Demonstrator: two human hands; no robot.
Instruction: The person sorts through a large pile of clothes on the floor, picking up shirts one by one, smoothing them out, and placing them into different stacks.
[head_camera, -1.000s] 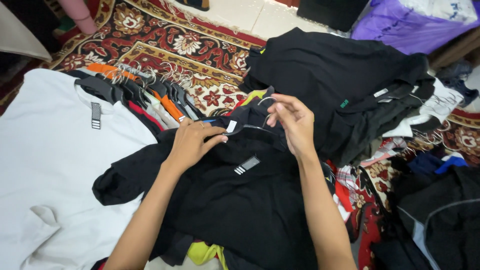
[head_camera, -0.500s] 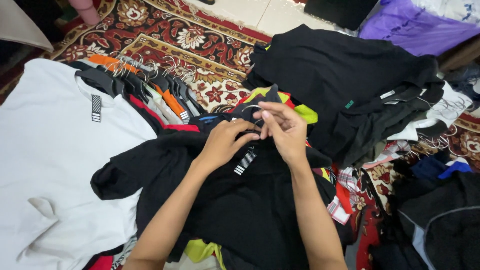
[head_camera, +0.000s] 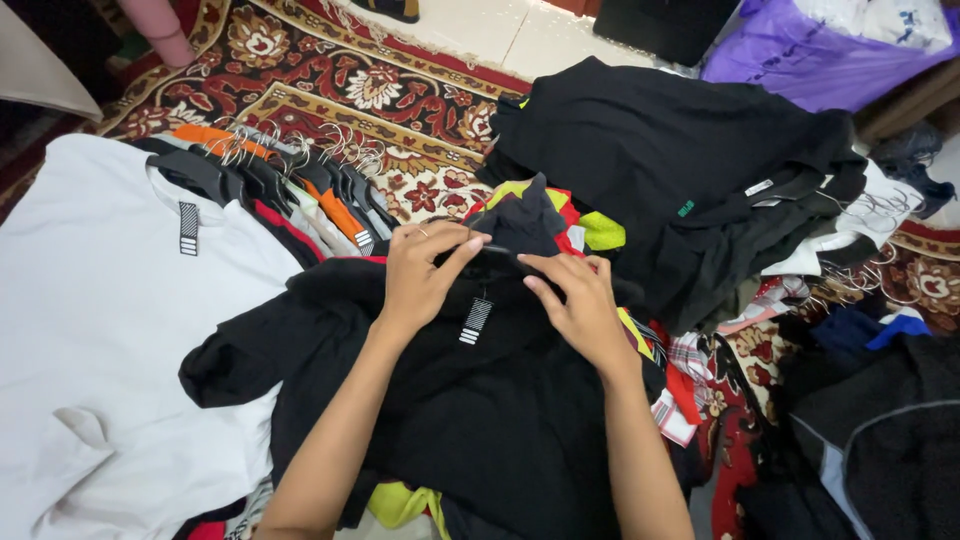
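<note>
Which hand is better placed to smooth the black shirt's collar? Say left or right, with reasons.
Probably the left hand: its fingers already pinch the neckline of the black shirt, above the striped tag. The right hand rests lower, beside the tag.

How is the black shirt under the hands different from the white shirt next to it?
The black shirt is dark and has the left hand and right hand on its collar; the white shirt is pale and untouched. The black shirt lies rumpled on other clothes, the white shirt spread flatter. Both have a small striped patch below the neck.
</note>
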